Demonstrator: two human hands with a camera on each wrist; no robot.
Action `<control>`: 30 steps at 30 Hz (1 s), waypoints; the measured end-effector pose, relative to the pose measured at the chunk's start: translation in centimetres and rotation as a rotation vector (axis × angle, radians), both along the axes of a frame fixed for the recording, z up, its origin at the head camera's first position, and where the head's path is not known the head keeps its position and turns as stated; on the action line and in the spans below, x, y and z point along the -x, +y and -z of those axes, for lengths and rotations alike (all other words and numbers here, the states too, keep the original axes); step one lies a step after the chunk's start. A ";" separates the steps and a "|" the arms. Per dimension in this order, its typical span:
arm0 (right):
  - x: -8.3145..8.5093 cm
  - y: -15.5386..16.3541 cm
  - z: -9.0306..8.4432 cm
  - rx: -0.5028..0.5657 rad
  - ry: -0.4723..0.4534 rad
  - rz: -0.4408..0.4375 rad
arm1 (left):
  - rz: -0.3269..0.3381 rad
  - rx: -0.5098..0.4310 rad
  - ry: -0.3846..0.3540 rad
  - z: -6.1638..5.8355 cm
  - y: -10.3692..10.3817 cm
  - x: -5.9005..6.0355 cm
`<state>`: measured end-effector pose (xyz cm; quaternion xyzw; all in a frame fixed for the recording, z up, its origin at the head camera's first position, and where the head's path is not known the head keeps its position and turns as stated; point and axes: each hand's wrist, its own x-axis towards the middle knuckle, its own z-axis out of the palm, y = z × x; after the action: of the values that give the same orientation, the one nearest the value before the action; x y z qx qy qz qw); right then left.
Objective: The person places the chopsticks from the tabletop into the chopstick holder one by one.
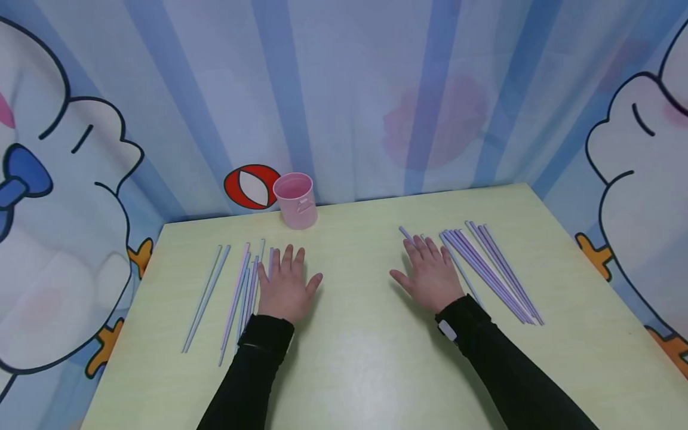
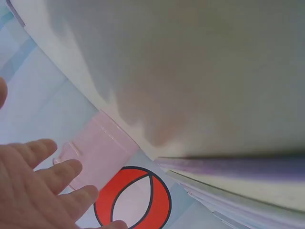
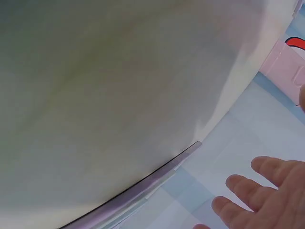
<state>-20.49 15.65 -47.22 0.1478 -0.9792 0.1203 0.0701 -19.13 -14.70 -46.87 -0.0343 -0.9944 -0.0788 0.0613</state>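
Over the pale yellow tabletop, two spread hands are lying beside thin straws

On the left side of the smooth pale yellow table (image 1: pixel 355 364), a bare left hand (image 1: pixel 288 289) is spreading its fingers beside a loose row of thin, straight pastel straws (image 1: pixel 234 304), apparently plastic. Farther left, a slim pale-blue pair (image 1: pixel 206 299) is lying apart from that row. On the right side, a bare right hand (image 1: pixel 432 279) is also spreading its fingers, partly covering a straw's far end, while a tighter lilac bundle (image 1: pixel 489 278) is lying just to its right. Neither hand is gripping anything; whether any fingertip is touching a straw, I cannot tell. At the far edge, left of centre, a pink cylindrical cup (image 1: pixel 295 206) is standing upright, its small handle facing near and right.

The straws are looking light, fairly stiff and slick, probably prone to rolling or creasing; a gentle mid-length pinch would be suiting them best.
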 end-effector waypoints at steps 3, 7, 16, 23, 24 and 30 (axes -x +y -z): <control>0.1 0.1 -0.1 0.036 0.047 -0.020 | -0.008 -0.031 0.020 -0.6 -0.6 1.8; 0.0 0.1 -0.4 0.090 0.104 -0.051 | -0.026 -0.108 0.062 -2.0 -1.7 4.5; -0.9 0.2 -0.7 0.165 0.162 -0.083 | -0.022 -0.315 0.129 -4.8 -3.2 10.6; -1.2 0.7 -0.9 0.175 0.160 -0.099 | -0.081 -0.492 0.003 -5.7 -2.9 13.1; -1.2 0.8 -0.9 0.176 0.156 -0.101 | -0.091 -0.519 -0.007 -5.7 -2.8 13.3; -1.1 1.3 -1.4 0.200 0.134 -0.099 | -0.103 -0.612 0.003 -5.6 -2.5 13.5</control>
<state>-19.41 16.96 -45.84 0.1957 -0.9469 0.2106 0.1440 -32.64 -17.23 -41.28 0.0360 -0.9248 -0.3715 0.0743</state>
